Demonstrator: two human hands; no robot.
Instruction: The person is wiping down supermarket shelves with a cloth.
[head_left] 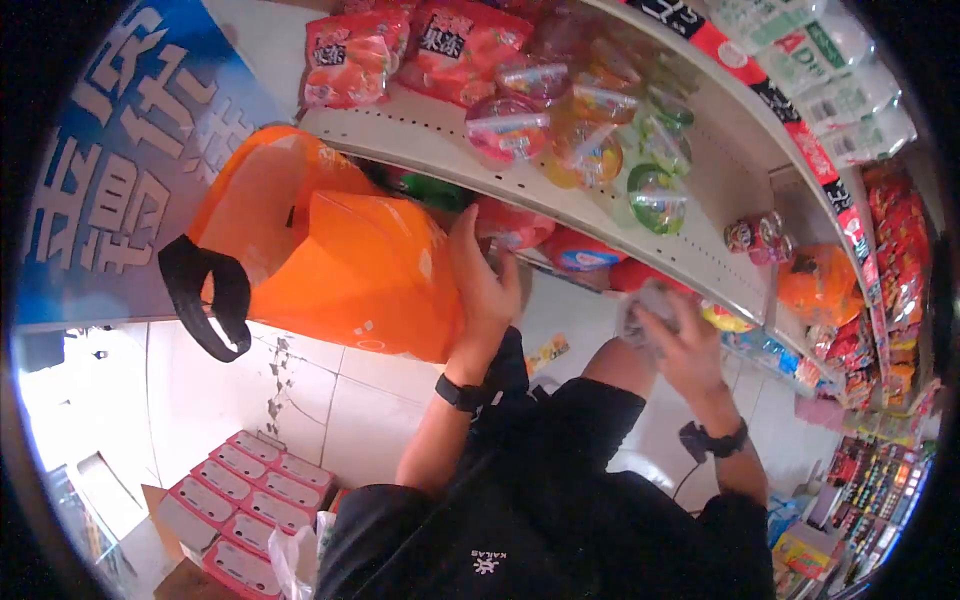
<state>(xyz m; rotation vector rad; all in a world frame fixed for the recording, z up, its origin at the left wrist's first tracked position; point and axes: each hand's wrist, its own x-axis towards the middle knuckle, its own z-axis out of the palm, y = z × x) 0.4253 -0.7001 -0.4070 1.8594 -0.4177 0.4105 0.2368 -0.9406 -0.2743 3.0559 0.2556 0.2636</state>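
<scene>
My left hand (487, 285) is stretched up between a large orange bag (370, 265) and a red package (515, 225) on the lower shelf. Its thumb stands apart from the fingers, right by the package. The bag gapes at its top and has a black strap (205, 295). In my right hand (688, 345), a crumpled grey cloth (648, 315) is gripped in front of the lower shelf, above my knee. Slight blur softens this hand.
Jelly cups (585, 150) and red snack bags (465, 50) fill the perforated shelf (420, 135) above my hands. White bottles (840, 90) line a higher shelf. Pink-and-white boxes (245, 490) stand on the tiled floor at lower left, and a blue sign (130, 150) is at upper left.
</scene>
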